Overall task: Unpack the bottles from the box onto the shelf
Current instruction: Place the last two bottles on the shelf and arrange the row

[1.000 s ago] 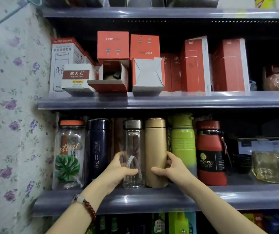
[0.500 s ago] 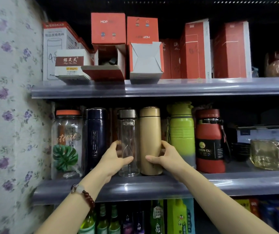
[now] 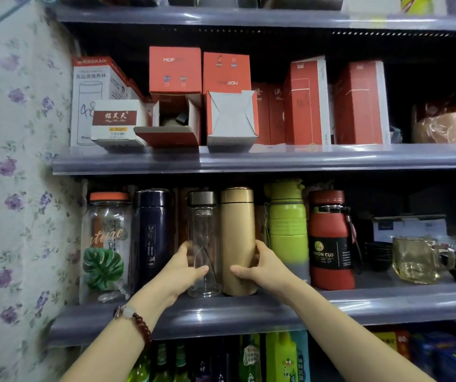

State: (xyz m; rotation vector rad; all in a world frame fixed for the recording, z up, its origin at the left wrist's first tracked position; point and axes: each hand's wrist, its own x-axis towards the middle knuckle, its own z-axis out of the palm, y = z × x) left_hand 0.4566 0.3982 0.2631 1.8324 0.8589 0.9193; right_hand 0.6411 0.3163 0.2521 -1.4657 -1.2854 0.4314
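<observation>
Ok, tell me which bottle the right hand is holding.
The gold bottle, standing fourth from the left in the row. The right hand grips its lower part; the left hand holds the clear bottle beside it.

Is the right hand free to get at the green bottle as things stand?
Probably, once it lets go: the right hand is wrapped on the gold bottle, and the green bottle stands right beside it at the shelf front, nothing before it.
</observation>
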